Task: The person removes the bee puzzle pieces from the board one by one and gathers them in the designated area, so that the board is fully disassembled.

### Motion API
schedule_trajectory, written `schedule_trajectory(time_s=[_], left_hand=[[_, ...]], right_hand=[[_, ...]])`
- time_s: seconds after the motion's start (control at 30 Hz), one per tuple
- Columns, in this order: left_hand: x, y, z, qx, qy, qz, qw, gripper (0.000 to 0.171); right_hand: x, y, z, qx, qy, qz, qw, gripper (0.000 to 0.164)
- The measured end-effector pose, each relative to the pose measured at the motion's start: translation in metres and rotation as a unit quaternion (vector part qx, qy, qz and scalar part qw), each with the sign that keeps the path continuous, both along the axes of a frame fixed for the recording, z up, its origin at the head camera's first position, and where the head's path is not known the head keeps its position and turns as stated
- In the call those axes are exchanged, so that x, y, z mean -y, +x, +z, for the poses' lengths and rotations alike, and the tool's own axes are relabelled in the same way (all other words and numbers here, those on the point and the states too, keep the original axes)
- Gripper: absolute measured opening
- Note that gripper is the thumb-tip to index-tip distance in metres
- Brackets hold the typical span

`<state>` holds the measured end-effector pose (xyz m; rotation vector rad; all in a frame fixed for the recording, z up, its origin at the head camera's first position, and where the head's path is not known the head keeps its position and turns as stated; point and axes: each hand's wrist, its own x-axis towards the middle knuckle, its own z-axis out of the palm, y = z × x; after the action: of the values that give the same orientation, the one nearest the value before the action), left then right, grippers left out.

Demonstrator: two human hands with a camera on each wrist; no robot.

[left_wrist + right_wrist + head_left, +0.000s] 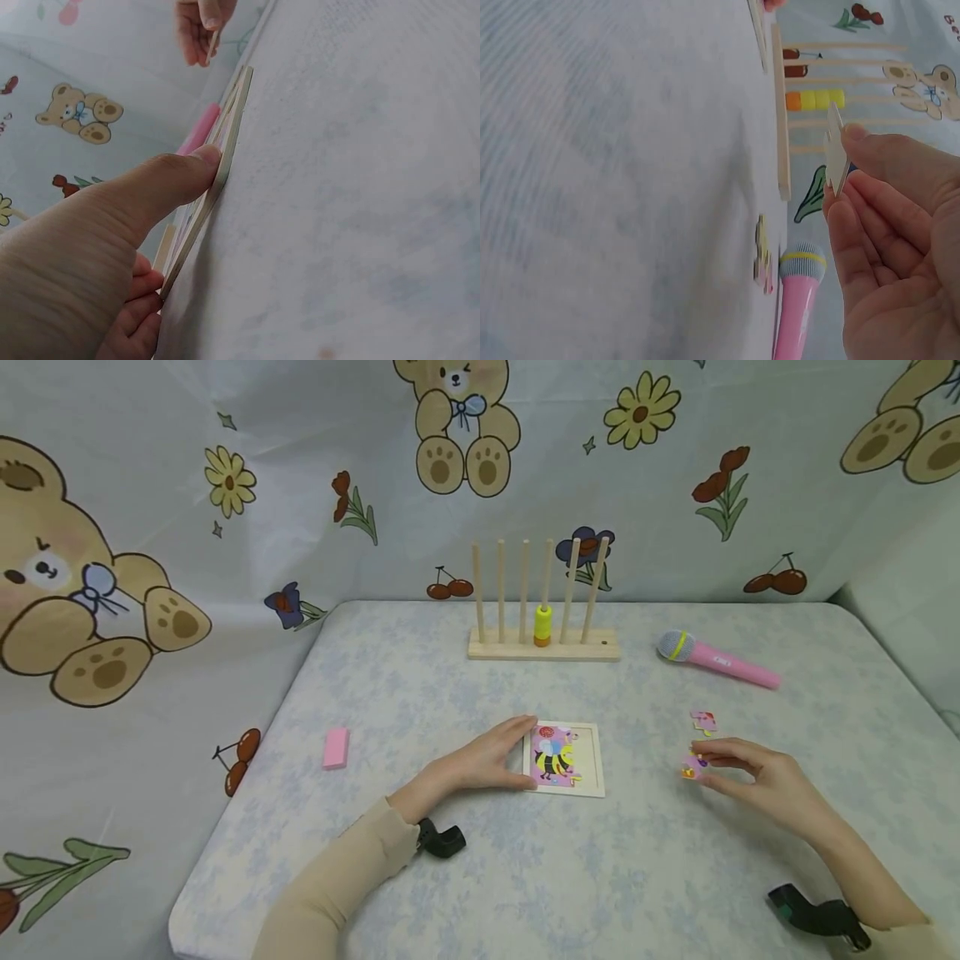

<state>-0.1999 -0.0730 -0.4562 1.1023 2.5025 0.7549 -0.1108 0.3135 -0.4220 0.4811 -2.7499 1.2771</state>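
Note:
A wooden jigsaw tray (589,762) with a bee picture lies at the middle of the table, its left part filled and its right part bare wood. My left hand (487,760) grips the tray's left side, thumb at the near corner and fingers at the far one. To the right, my right hand (783,789) pinches a puzzle piece (691,772) between thumb and fingers. In the right wrist view that puzzle piece (836,161) is held up off the table, pale back showing. Another puzzle piece (703,721) lies just beyond the right hand.
A wooden peg rack (480,651) stands at the back, with yellow and orange beads (542,625) on one peg. A pink toy microphone (723,662) lies at the back right, and a pink block (336,748) at the left. Patterned cloth hangs behind the table.

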Motion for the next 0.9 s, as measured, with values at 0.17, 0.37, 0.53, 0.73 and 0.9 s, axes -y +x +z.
schedule_trajectory(time_s=[0.17, 0.37, 0.53, 0.73, 0.9], left_hand=[[-0.001, 0.000, 0.000, 0.001, 0.000, -0.001, 1.0000, 0.097], [-0.001, -0.001, -0.001, -0.011, 0.003, 0.001, 0.9999, 0.097], [-0.002, -0.001, -0.001, -0.006, 0.005, 0.000, 1.0000, 0.097], [0.000, 0.000, -0.001, -0.008, 0.001, 0.000, 1.0000, 0.097], [-0.001, -0.001, -0.002, -0.008, 0.004, -0.001, 1.0000, 0.097]], right_hand=[[-0.019, 0.001, -0.003, 0.009, 0.019, -0.002, 1.000, 0.041], [-0.030, -0.003, -0.009, 0.038, 0.037, 0.000, 0.999, 0.042], [-0.034, -0.006, -0.015, 0.032, 0.045, 0.011, 0.998, 0.039], [-0.032, -0.008, -0.019, 0.015, 0.050, 0.030, 0.998, 0.036], [-0.032, -0.008, -0.021, -0.008, 0.063, 0.031, 0.998, 0.037]])
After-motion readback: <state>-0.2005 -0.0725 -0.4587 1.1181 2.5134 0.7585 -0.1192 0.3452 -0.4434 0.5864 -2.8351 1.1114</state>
